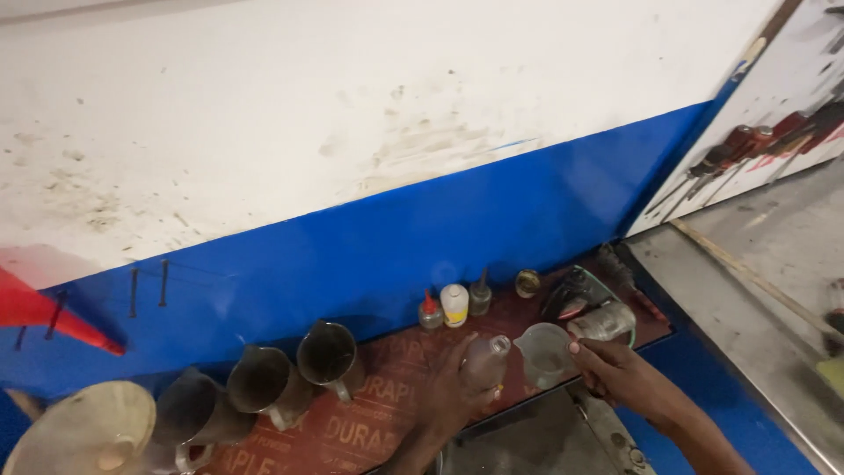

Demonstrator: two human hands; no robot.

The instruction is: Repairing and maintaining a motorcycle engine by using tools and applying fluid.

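Observation:
My left hand (453, 391) grips a small clear glass bottle (488, 356), tilted with its neck toward a translucent plastic measuring cup (545, 352). The cup is held at its right side by my right hand (615, 374). Both are above the front edge of a reddish-brown shelf board (378, 422). The bottle's mouth is close to the cup's spout; I cannot tell whether liquid is flowing.
Along the blue and white wall (352, 237) stand three metal jugs (327, 356), a metal funnel (83, 431), small bottles (454, 304), a round tin (527, 282) and a clear jar on its side (607, 322). Screwdrivers (730, 158) hang at the upper right over a steel bench (756, 290).

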